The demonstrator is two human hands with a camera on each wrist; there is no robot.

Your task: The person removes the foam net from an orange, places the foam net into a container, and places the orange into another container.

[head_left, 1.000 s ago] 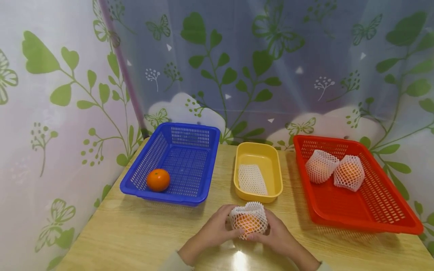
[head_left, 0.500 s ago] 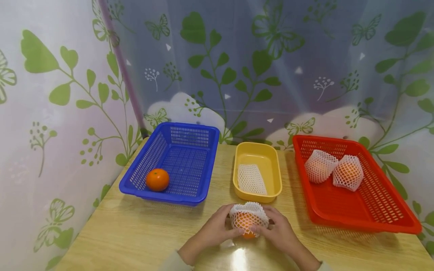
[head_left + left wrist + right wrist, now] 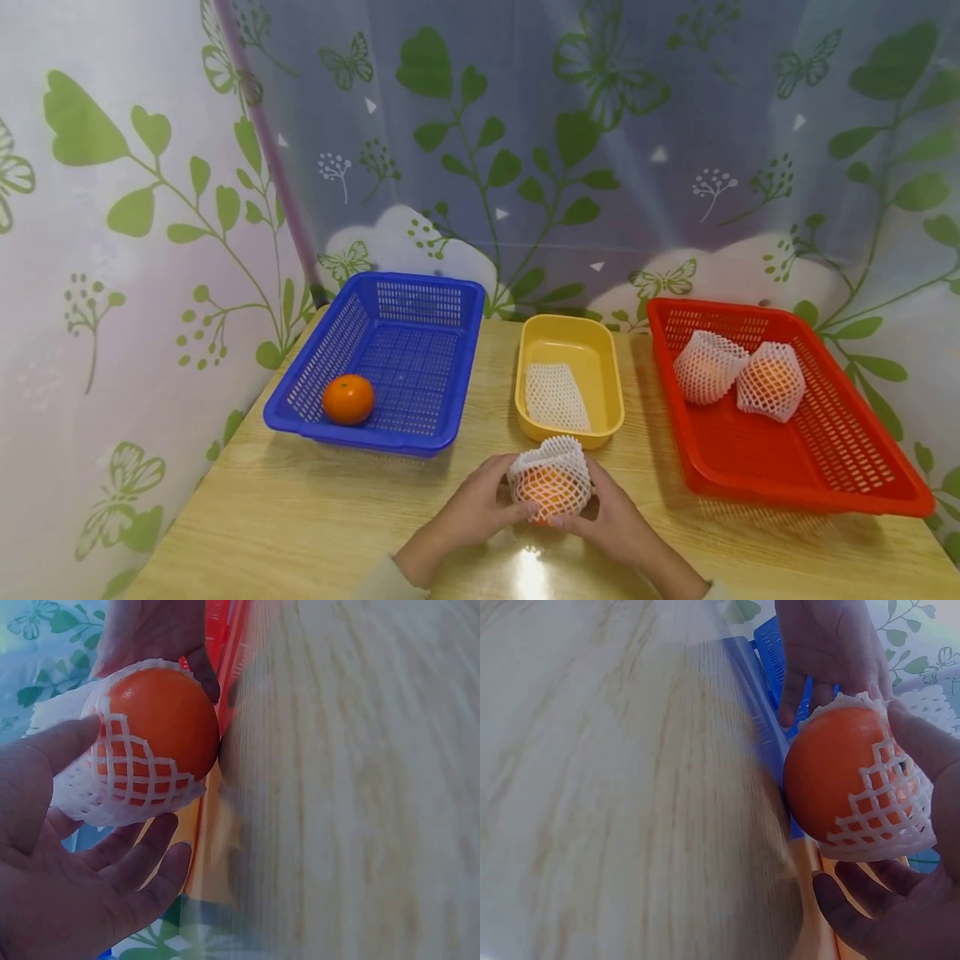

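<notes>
Between both hands, low in the middle of the head view, is an orange (image 3: 553,493) partly inside a white foam net sleeve (image 3: 561,450). My left hand (image 3: 480,502) grips it from the left, thumb on the net at the front. From the right, my right hand (image 3: 621,515) holds the other side, its thumb near the lower edge. Both wrist views show the orange's bare underside (image 3: 169,724) outside the net, close to the tabletop. The sleeve's loose end points away from me. Parts of the far fingers are hidden behind the fruit in the head view.
A blue basket (image 3: 408,437) at left holds one bare orange (image 3: 348,399). Behind the hands stands a yellow tub (image 3: 606,367) with a flat foam net (image 3: 557,398) inside. The red basket (image 3: 780,492) at right holds two net-wrapped oranges (image 3: 772,382). A patterned curtain (image 3: 480,167) closes the back.
The net's far end stands higher than half a second ago, and less bare orange shows at the front. My right thumb has shifted down toward the fruit's lower edge.
</notes>
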